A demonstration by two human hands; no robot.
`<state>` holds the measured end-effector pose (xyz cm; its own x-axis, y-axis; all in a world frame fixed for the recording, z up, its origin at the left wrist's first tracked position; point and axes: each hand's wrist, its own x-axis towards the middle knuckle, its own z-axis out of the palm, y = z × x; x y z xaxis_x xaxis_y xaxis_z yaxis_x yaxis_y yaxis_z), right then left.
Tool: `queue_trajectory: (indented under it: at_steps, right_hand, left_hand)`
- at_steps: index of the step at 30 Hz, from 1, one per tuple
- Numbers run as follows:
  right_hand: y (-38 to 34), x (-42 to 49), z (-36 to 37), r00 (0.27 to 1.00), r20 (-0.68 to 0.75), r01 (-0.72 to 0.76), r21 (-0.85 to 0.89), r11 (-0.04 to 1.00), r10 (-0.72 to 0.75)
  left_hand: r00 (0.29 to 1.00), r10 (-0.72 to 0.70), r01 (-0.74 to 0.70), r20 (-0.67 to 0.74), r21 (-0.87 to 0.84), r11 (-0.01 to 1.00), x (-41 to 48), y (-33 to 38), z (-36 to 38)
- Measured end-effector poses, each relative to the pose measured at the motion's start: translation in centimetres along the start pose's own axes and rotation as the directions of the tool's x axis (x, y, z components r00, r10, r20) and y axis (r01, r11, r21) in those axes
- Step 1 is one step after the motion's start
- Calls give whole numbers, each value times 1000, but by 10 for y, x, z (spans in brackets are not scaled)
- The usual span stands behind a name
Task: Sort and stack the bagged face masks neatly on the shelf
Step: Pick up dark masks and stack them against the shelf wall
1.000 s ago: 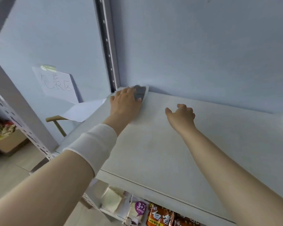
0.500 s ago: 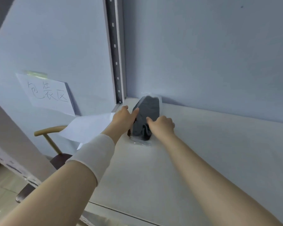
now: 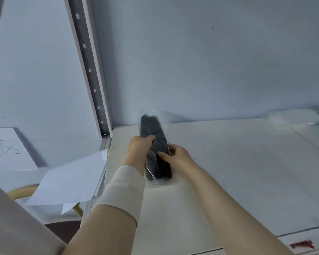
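Black mask bag (image 3: 154, 142) on shelf (image 3: 228, 162), long axis near-to-far. Left hand (image 3: 139, 150) and right hand (image 3: 177, 155) flank it, both grips holding its sides.

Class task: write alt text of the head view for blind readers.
The left hand and right hand grip a bag of black face masks at the left end of a white shelf; bagged white masks lie far right.

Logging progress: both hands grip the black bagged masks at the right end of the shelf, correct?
Not quite. In the head view the left hand and right hand do grip the black bagged masks, but at the left end of the shelf, beside the metal post.
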<state>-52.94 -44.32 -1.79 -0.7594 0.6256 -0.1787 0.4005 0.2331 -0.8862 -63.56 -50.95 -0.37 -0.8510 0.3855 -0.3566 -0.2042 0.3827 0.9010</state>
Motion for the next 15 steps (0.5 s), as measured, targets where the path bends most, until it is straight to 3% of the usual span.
queue_trajectory:
  at_steps: [2,5,7,11,13,14,15]
  right_hand:
    - [1,-15,-15,1000,8,-27,123,992,26]
    - [1,-42,-41,997,58,-72,336,939,55]
    - [5,-59,-61,1000,9,-31,300,953,30]
    - [12,-85,-107,989,-90,98,-170,981,-114]
    - [13,-98,-131,981,-85,120,-447,886,-175]
    - [13,-104,-140,979,-72,118,-556,823,-189]
    - [13,-109,-146,981,-53,106,-651,752,-185]
  left_hand:
    - [994,33,-12,103,-201,979,-15,4,5]
    - [955,156,-12,253,-490,872,-48,7,14]
    - [922,218,-4,321,-555,832,-67,2,26]
    - [885,324,-87,335,-564,821,-87,-15,39]
    - [909,369,-218,193,-535,816,-90,-22,30]
    - [898,434,-353,66,-478,804,-92,-23,23]
    - [837,545,-520,-45,-373,768,-94,-26,16]
